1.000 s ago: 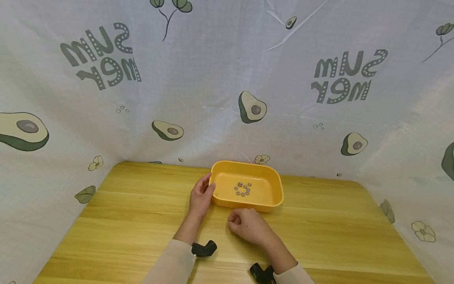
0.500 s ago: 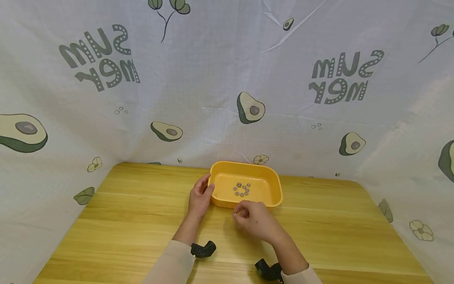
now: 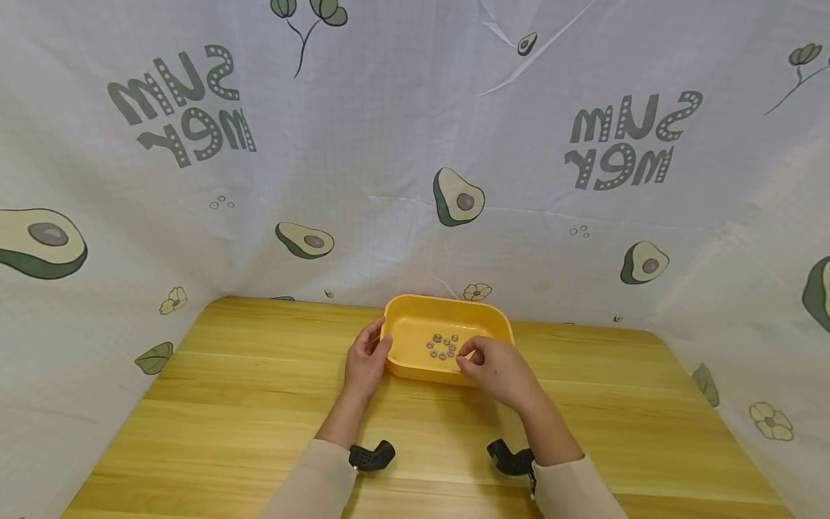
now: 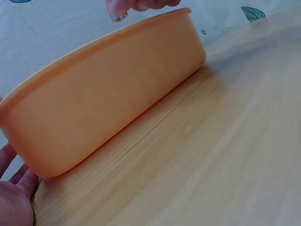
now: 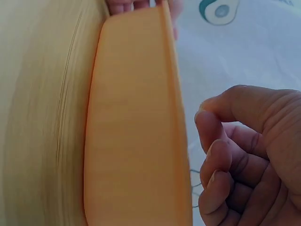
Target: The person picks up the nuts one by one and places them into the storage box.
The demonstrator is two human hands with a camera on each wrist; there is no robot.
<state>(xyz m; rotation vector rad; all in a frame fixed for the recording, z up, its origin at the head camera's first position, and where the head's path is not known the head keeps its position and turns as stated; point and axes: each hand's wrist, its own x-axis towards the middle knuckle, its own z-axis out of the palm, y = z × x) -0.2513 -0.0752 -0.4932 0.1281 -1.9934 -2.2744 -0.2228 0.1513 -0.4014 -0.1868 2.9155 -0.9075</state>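
A yellow rectangular tray [image 3: 415,372] sits on the wooden table, with several small metal nuts [image 3: 437,338] lying loose inside it. My left hand [image 3: 365,364] holds the tray's left end, thumb at the rim and fingers along the outer wall. In the left wrist view, part of that hand [image 4: 16,200] shows at the lower left corner. Over the tray's front right rim is my right hand [image 3: 499,367], thumb and index fingertip pressed together. A small shiny nut [image 4: 121,18] shows at its fingertips in the left wrist view; in the right wrist view the fingers hide it.
Bare wood of the table [image 3: 259,404] extends on both sides of the tray and in front of it. A white cloth [image 3: 363,144] printed with avocados hangs close behind the tray and along both sides. Each wrist carries a black camera mount [image 3: 372,456].
My right hand has risen from the table in front of the tray and moved right and forward, over its front rim. The left hand, tray and loose nuts have stayed put.
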